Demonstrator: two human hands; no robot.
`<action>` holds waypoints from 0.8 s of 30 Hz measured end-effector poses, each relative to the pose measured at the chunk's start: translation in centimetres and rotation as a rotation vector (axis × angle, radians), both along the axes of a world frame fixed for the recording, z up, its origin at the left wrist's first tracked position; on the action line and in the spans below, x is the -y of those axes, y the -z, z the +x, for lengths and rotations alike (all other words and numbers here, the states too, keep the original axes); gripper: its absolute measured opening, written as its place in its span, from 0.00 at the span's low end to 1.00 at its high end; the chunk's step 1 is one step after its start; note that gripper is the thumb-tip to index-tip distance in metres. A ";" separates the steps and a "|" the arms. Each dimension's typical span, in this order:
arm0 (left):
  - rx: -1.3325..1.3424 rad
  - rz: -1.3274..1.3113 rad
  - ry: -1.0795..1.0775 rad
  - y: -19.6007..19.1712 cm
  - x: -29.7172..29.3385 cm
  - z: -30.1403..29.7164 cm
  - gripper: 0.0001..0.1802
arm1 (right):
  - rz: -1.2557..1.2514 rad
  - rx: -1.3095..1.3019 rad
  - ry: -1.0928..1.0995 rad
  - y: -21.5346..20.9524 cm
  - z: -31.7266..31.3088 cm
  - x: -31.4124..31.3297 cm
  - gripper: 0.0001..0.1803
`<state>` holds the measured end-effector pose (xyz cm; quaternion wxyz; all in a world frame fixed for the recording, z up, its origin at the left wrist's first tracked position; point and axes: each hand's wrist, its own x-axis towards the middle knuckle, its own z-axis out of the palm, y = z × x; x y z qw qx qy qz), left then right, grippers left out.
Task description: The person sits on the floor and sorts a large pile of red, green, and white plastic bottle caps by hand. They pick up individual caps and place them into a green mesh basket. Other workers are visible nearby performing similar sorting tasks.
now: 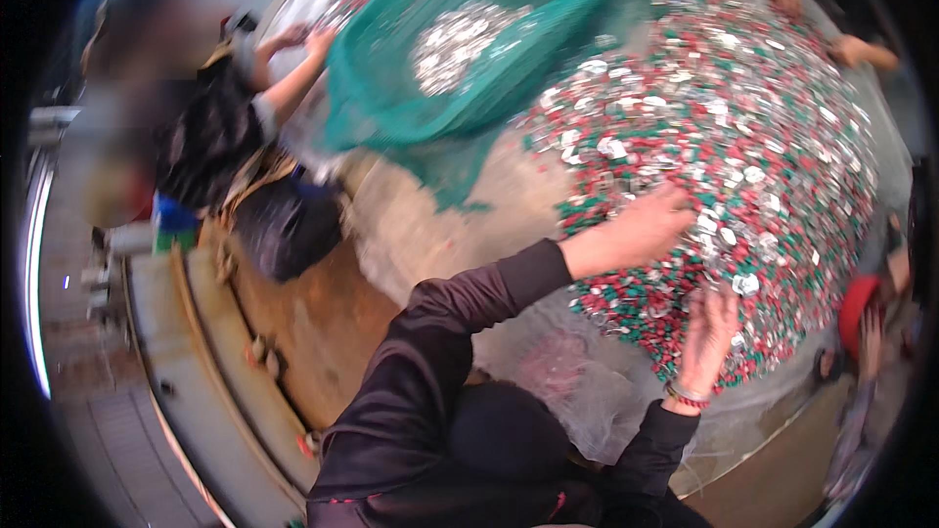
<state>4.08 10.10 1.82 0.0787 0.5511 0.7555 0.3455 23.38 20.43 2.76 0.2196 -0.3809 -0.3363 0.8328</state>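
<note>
A pile (792, 186) of red, green and silver bits covers a pale sheet (421, 235). Left hand (634, 231) above it, right hand (706, 340) at its near edge; whether either grips bits, I cannot tell. Beyond, leftward, lies a green net (367, 88).

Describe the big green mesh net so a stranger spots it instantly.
Start at the broad heap of small red, green and silvery pieces under the person's bare left hand. Past the heap's upper-left edge lies a big green mesh net, its sides raised like a basin. Unlike the mixed heap, it holds a pile that looks silvery-white throughout.
</note>
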 end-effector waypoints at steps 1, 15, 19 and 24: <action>0.288 0.132 0.053 -0.5 0.4 0.3 0.11 | -0.025 0.007 0.051 -0.1 0.0 -0.1 0.13; 1.509 0.243 -0.942 0.1 22.4 3.0 0.08 | -0.032 0.207 -0.650 4.4 -9.7 15.9 0.09; 1.555 0.136 -0.790 0.1 21.9 4.0 0.11 | -0.287 0.008 -0.523 5.9 -10.3 16.6 0.08; 1.372 -0.054 -0.450 -1.6 16.0 2.3 0.12 | -0.159 -0.007 -0.400 4.0 -8.9 12.5 0.07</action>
